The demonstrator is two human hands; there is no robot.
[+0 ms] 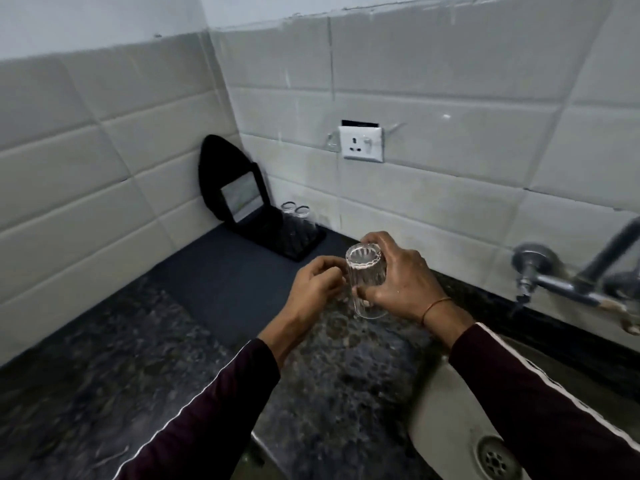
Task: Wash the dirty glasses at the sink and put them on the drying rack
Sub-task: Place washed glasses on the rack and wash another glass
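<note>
A clear ribbed glass [367, 282] is held above the granite counter, its mouth tilted toward me. My right hand [398, 278] grips it around the side. My left hand [317, 285] hovers just left of the glass with fingers curled, its fingertips near the rim; whether they touch it I cannot tell. Two more clear glasses [296, 220] stand on a black drying rack [277, 237] in the back corner. The steel sink [450, 427] lies at the lower right, under my right forearm.
A wall tap [568, 285] sticks out over the sink at the right. A dark mat [221, 289] covers the counter between me and the rack. A white socket [362, 143] sits on the tiled wall. The sink drain [495, 459] shows at the bottom.
</note>
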